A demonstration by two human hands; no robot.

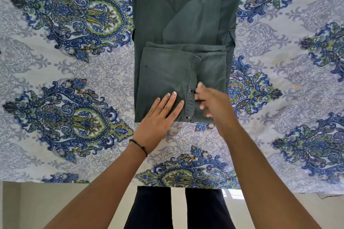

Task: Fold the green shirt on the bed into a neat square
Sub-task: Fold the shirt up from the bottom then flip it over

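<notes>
Shirt (178, 24) on bed (74, 61), long strip, near end already folded up once. Left hand (160, 117) flat, fingers straight, pressing folded layer. Right hand (210, 102) just right of it at snaps (190, 90), blurred; can't tell if gripping. Step: smoothing first fold. Next, likely: take near edge under both hands, fold away over rest, edges aligned.

A single wide-angle camera on the person's head looks steeply down, close over the bed (74, 154). The bed stretches toward 12 o'clock; its near edge, the floor (65, 204) and the person's legs (152, 210) lie at 6 o'clock.
</notes>
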